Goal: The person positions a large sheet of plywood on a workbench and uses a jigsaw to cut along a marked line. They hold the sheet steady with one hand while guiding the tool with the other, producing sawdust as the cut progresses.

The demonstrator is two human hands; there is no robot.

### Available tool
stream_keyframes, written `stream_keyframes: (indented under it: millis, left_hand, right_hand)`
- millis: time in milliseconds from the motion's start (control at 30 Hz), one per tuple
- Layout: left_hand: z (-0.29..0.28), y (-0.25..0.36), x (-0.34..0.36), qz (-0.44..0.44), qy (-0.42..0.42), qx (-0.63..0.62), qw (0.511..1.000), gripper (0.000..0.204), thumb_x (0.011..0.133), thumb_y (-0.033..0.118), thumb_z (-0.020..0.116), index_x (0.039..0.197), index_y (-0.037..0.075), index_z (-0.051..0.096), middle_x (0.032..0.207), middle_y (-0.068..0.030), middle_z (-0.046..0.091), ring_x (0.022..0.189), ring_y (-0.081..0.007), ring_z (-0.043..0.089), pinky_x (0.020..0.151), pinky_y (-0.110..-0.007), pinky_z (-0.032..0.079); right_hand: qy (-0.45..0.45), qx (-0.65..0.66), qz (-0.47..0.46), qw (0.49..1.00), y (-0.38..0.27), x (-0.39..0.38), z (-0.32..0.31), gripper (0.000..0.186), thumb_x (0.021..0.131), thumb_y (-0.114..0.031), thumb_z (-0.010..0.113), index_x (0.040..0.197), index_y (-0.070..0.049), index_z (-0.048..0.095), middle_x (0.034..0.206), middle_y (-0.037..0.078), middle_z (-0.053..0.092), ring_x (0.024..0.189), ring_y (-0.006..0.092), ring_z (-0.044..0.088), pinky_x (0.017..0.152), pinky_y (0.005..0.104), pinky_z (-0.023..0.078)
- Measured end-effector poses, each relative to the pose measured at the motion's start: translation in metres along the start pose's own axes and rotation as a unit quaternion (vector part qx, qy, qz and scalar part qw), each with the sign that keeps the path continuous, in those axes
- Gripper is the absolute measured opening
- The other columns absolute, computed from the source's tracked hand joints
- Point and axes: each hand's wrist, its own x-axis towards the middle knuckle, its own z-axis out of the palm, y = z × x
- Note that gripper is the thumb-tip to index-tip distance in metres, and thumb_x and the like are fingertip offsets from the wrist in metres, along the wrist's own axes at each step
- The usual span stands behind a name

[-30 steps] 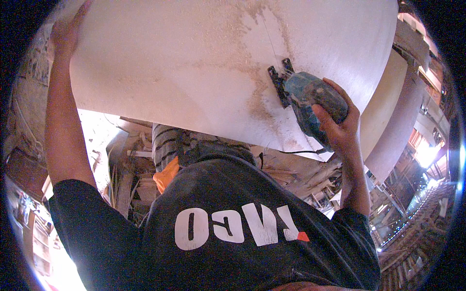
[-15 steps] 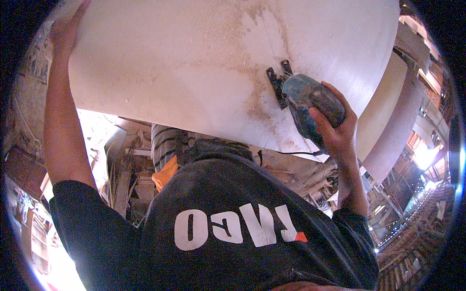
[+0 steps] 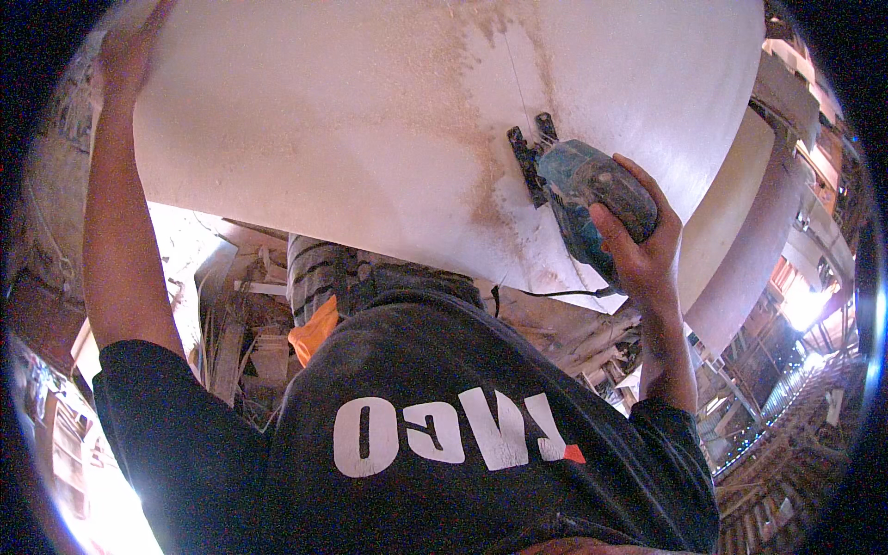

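Observation:
A teal and black jigsaw (image 3: 592, 190), dusty on its body, rests with its dark base plate (image 3: 527, 166) on a large pale board (image 3: 305, 120). My right hand (image 3: 647, 240) is wrapped round the jigsaw's body, thumb on the near side. A thin cut line (image 3: 515, 74) runs in the board away from the base plate toward the top of the view. Brown sawdust (image 3: 486, 176) lies on both sides of it. At the board's far left edge is my left hand (image 3: 125, 65), its fingers too dark to make out. The blade is hidden.
A black cord (image 3: 564, 294) trails from the jigsaw along the board's near edge. Curved sheets (image 3: 740, 240) stand at the right. Wood scraps (image 3: 592, 342) lie below the board, and an orange cloth-like piece (image 3: 314, 331) shows by my waist.
The sawdust marks and cut line have shifted slightly relative to the jigsaw. Both hands stay nearly in the same place, the right still gripping the jigsaw.

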Motion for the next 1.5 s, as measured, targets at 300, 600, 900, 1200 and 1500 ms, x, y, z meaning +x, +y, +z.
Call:
stream_keyframes:
  millis: [300,600,900,1200,1500]
  left_hand:
    - [0.001,0.002,-0.002,0.001,0.002,-0.001,1.000,0.125,0.075,0.055,0.092,0.163,0.001,0.022,0.144,-0.0329,0.053,0.128,-0.0449,0.059,0.109,-0.060,0.050]
    - [0.002,0.004,-0.003,0.001,0.004,-0.005,1.000,0.123,0.075,0.054,0.093,0.162,0.001,0.024,0.142,-0.0328,0.054,0.127,-0.0449,0.060,0.108,-0.059,0.051]
    - [0.002,0.010,-0.004,-0.004,0.002,-0.015,1.000,0.122,0.074,0.053,0.094,0.161,0.001,0.025,0.141,-0.0328,0.055,0.125,-0.0449,0.061,0.106,-0.059,0.052]
    - [-0.002,0.021,-0.017,-0.032,-0.005,-0.062,0.998,0.121,0.074,0.052,0.094,0.160,0.001,0.026,0.139,-0.0327,0.056,0.123,-0.0449,0.063,0.105,-0.059,0.054]
    - [0.013,-0.047,0.029,0.195,0.011,0.119,0.973,0.100,0.080,0.076,0.071,0.139,-0.003,0.055,0.124,-0.0378,0.063,0.117,-0.0485,0.065,0.105,-0.054,0.049]
  right_hand:
    - [0.011,0.018,0.008,1.000,-0.006,0.001,0.003,0.058,0.088,-0.018,0.085,0.139,-0.003,0.064,0.123,0.015,0.076,0.114,0.0242,0.073,0.101,0.0374,0.057]
    - [0.016,0.025,0.012,1.000,-0.010,0.004,0.004,0.055,0.089,-0.014,0.083,0.139,-0.002,0.063,0.122,0.015,0.076,0.113,0.0231,0.073,0.101,0.0376,0.057]
    - [0.020,0.036,0.001,0.999,-0.012,0.004,0.005,0.055,0.090,-0.014,0.083,0.139,-0.002,0.063,0.121,0.014,0.077,0.112,0.0222,0.073,0.101,0.0369,0.057]
    - [0.026,0.014,-0.016,0.999,-0.012,0.008,0.006,0.057,0.091,-0.019,0.083,0.141,-0.002,0.063,0.111,0.010,0.076,0.083,0.0135,0.067,0.072,0.0281,0.055]
    - [0.029,0.022,-0.015,0.999,-0.016,0.010,0.004,0.052,0.090,-0.016,0.083,0.137,0.000,0.065,0.120,0.015,0.077,0.110,0.0227,0.074,0.099,0.0372,0.058]
